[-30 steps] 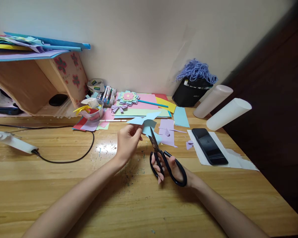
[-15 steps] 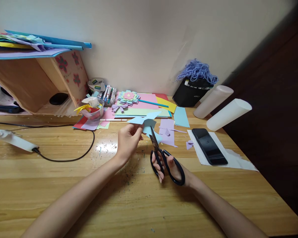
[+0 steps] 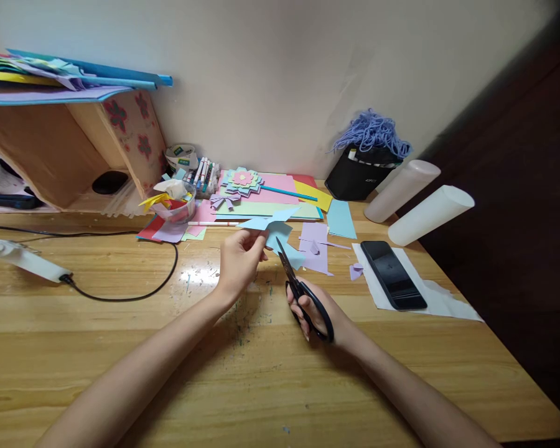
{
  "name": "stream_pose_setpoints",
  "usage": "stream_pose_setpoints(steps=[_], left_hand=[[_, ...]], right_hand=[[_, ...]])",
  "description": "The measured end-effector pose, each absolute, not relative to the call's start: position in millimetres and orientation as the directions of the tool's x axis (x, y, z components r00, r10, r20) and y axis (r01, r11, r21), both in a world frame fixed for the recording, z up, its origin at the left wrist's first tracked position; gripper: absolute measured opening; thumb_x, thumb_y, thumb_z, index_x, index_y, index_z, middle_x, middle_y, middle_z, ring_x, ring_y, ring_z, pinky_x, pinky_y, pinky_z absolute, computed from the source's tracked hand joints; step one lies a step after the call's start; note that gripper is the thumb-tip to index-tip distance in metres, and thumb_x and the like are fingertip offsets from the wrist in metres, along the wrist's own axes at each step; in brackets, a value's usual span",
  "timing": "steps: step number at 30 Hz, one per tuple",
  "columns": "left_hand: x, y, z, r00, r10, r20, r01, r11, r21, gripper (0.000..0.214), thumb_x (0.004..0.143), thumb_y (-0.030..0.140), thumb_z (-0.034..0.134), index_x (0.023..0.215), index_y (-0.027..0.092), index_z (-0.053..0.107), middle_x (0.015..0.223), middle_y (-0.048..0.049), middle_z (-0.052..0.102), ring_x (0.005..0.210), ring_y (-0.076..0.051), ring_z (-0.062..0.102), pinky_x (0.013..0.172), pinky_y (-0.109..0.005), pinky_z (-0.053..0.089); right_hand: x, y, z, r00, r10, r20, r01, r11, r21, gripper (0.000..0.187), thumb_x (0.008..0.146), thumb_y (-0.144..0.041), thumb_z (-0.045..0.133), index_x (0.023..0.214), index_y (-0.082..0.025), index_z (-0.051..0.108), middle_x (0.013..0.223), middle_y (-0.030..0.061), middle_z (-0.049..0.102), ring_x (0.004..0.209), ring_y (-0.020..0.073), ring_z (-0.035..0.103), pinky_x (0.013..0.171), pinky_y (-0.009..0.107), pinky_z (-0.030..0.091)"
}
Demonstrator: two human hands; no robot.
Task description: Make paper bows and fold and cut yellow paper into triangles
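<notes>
A cut piece of light blue paper [image 3: 279,233], with several pointed arms, is pinched between the thumb and fingers of my left hand [image 3: 242,256] above the table. My right hand [image 3: 320,309] grips black-handled scissors [image 3: 288,264], its thumb and fingers through the loops. The blades point up and away from me, right at the lower part of the blue paper; whether they touch it I cannot tell. Just behind and to the right lies a purple sheet [image 3: 314,239] with cut scraps on it.
A black phone [image 3: 392,275] rests on white paper at right, near two white tubes [image 3: 430,214] and a black bag [image 3: 361,177] topped with blue yarn. A layered paper flower [image 3: 241,181], markers [image 3: 205,175] and a scrap tub [image 3: 175,208] stand behind. A cabled white tool [image 3: 25,261] lies left.
The scissor handles have come together and the blades have swung slightly left. My left hand and the blue paper have shifted only a little to the left.
</notes>
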State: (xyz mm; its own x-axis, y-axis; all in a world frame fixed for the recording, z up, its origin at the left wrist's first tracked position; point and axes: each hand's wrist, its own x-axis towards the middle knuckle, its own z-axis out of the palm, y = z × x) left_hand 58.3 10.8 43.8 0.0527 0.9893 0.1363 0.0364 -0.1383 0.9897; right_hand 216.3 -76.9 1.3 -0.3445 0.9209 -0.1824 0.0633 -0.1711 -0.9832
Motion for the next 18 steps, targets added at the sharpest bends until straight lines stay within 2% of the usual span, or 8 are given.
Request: stream_pose_setpoints(steps=[5, 12, 18], left_hand=[[58.3, 12.4, 44.2, 0.065, 0.993, 0.095, -0.008, -0.095, 0.995, 0.02, 0.076, 0.029, 0.059, 0.068, 0.011, 0.06, 0.057, -0.0012, 0.061, 0.042, -0.008, 0.053, 0.044, -0.019, 0.042], [59.9, 11.3, 45.1, 0.146, 0.989, 0.021, 0.016, -0.024, 1.0, 0.022, 0.075, 0.031, 0.06, 0.066, 0.01, 0.061, 0.055, -0.0022, 0.062, 0.042, -0.008, 0.053, 0.044, -0.018, 0.042], [59.8, 11.1, 43.8, 0.165, 0.986, -0.001, 0.004, 0.0, 1.0, 0.022, 0.075, 0.03, 0.06, 0.068, 0.01, 0.061, 0.057, -0.0042, 0.064, 0.044, -0.008, 0.055, 0.045, -0.019, 0.043]], right_hand=[[216.3, -76.3, 1.2, -0.313, 0.924, -0.22, 0.091, -0.201, -0.975, 0.048, 0.076, -0.067, 0.047, 0.084, -0.019, 0.043, 0.054, -0.0083, 0.036, 0.035, 0.0056, 0.038, 0.03, 0.016, 0.035], [210.9, -75.5, 5.5, -0.341, 0.918, -0.203, 0.021, -0.208, -0.978, 0.067, 0.064, -0.083, 0.036, 0.084, -0.019, 0.044, 0.056, -0.0079, 0.038, 0.036, 0.0047, 0.037, 0.035, 0.019, 0.039], [208.5, -73.5, 3.5, -0.294, 0.923, -0.247, -0.017, -0.264, -0.965, 0.062, 0.064, -0.079, 0.045, 0.08, -0.019, 0.043, 0.054, -0.0087, 0.039, 0.033, 0.0043, 0.037, 0.031, 0.018, 0.038]])
